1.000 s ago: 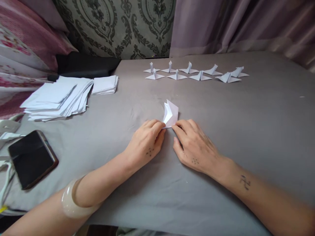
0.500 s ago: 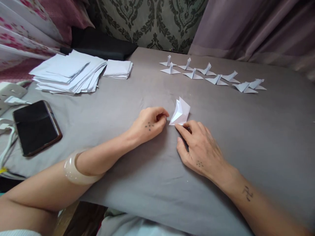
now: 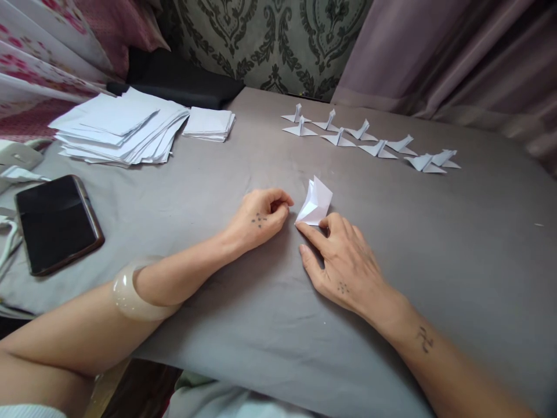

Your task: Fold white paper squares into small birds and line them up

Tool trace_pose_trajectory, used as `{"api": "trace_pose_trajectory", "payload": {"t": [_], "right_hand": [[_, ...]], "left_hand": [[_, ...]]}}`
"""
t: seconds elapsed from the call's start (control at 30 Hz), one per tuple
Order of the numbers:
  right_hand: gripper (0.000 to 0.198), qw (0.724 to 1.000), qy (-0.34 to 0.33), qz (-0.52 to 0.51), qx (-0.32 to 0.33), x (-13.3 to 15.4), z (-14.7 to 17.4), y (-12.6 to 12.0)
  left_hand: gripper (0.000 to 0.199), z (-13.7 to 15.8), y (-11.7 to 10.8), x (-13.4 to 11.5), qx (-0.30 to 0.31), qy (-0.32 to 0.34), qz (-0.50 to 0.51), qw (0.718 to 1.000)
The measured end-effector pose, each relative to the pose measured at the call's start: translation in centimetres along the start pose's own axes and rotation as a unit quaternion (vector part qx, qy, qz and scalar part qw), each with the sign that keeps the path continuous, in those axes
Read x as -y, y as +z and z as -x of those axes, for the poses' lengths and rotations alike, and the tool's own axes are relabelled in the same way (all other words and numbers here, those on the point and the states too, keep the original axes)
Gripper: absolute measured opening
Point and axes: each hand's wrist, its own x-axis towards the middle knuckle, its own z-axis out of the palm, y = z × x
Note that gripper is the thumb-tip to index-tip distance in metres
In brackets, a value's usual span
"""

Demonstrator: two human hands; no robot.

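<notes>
A folded white piece of paper rests on the grey cloth in front of me, its pointed flaps standing up and a sharp corner aimed to the left. My right hand lays its index fingertip along the lower edge, near that corner; its thumb is spread apart on the cloth. Just left of the paper is my left hand, closed, with thumb and curled fingers close together and no object showing between them. It does not touch the paper. A pale bangle circles the left forearm.
Several folded paper birds stand in two rows at the back right. A large stack of white paper and a smaller stack of squares lie at the back left. A phone is near the left edge, beside white cables.
My right index finger has slid left along the paper's lower edge to its left corner. My left hand keeps about the same pose. The whole view has shifted slightly.
</notes>
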Motion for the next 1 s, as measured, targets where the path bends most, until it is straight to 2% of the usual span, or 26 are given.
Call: {"api": "trace_pose_trajectory", "payload": {"t": [0.33, 0.77, 0.87, 1.0], "right_hand": [[0.034, 0.998, 0.029, -0.057, -0.022, -0.6, 0.5, -0.2], [0.026, 0.995, 0.058, -0.057, -0.061, -1.4, 1.3, -0.3], [0.018, 0.986, 0.079, -0.104, -0.108, -2.2, 0.9, -0.1], [0.013, 0.956, 0.120, -0.136, -0.230, -3.7, 0.4, 0.3]], "left_hand": [[0.027, 0.2, -0.1, 0.5, 0.010, 0.001, -0.013, 1.000], [0.027, -0.1, -0.3, 0.1, 0.025, 0.007, -0.026, 0.999], [0.028, -0.3, -0.3, 0.4, 0.029, 0.022, -0.021, 0.999], [0.028, -0.5, -0.3, 0.6, 0.026, 0.045, -0.022, 0.998]]}}
